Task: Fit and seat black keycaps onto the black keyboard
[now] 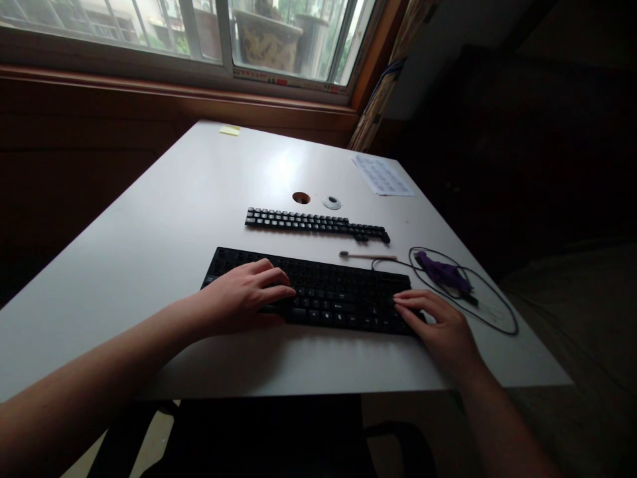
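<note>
A black keyboard [318, 309] lies near the front edge of the white table, with keycaps on its lower rows and a darker, bare-looking upper part. My left hand [246, 292] rests across its left side, fingers stretched out and holding nothing. Over the number pad at the right end, my right hand [440, 318] is closed in a pinch, its fingertips on what looks like a small dark keycap [396, 299], mostly hidden. Behind the keyboard, loose black keycaps [298, 221] stand lined up in rows.
A toothbrush [368, 255] lies between keyboard and keycap rows. At right, a black cable [497, 292] loops around a purple cloth [444, 272]. Farther back are a cable hole [301, 198], its round cover [332, 202], a printed sheet [382, 176] and a yellow note [229, 130].
</note>
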### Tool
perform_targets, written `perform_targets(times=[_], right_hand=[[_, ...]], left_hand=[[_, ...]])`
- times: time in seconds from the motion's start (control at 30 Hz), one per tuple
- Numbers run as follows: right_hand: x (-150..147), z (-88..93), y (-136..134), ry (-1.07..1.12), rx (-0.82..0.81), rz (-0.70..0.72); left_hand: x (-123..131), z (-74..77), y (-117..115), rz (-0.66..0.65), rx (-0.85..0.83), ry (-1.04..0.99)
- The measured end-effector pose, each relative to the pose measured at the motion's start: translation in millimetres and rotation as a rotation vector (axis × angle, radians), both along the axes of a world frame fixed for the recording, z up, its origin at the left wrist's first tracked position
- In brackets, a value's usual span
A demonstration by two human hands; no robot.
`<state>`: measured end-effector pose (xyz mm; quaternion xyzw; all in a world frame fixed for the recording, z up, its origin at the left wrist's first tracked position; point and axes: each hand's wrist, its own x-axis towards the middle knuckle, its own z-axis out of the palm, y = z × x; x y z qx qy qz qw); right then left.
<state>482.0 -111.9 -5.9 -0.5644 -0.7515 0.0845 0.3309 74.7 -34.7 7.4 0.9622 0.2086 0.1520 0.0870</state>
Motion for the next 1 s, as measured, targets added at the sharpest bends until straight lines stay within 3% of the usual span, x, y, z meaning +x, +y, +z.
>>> perform_targets(times=[0.4,0.67,1.0], right_hand=[[1,5.1,-1,-0.15,0.009,0.028],[5,-3.2,-4,-0.203,0.112,0.112],[15,-14.2,-10,-0.311,0.098,0.16]], left_hand=[[0,0.1,1,-0.003,0.0,0.008],[0,-0.1,0,0.002,0.012,0.009],[-1,-1.4,0,0.002,0.011,0.003]])
